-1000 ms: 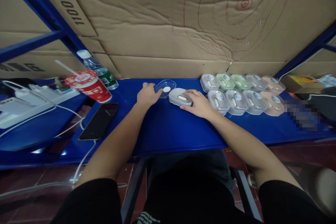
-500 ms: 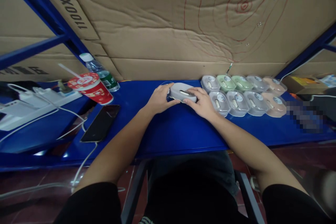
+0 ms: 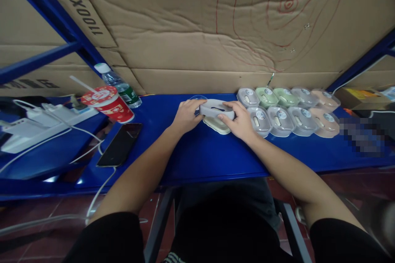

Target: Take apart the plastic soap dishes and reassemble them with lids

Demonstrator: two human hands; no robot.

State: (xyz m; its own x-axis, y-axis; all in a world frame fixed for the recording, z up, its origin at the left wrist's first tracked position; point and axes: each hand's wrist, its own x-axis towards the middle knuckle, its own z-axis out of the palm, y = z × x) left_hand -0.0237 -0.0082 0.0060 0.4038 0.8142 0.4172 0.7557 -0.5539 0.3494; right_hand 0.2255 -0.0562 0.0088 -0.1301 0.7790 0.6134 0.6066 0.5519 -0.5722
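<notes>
Between my hands is a grey oval box part [image 3: 212, 113] with a dark slot in its top, tilted and raised. My left hand [image 3: 186, 116] grips its left end, fingers on the far side and thumb underneath. My right hand [image 3: 241, 121] holds the right end, with the thumb along the near edge. Below it, a cream-coloured shallow oval base [image 3: 218, 125] lies on the blue table, partly covered by the grey part. The rim of a clear plastic piece [image 3: 198, 97] shows just behind my left hand.
To the right stand two rows of small lidded boxes [image 3: 280, 121] in grey, green and pink. Left are a red paper cup [image 3: 114, 104] with a straw, a water bottle [image 3: 125, 90], a phone [image 3: 119, 145] and a power strip [image 3: 55, 133]. Cardboard [image 3: 173, 57] walls the back.
The grey part has been lifted and tilted, and the cream base now shows beneath it. My hands have stayed near the same spot.
</notes>
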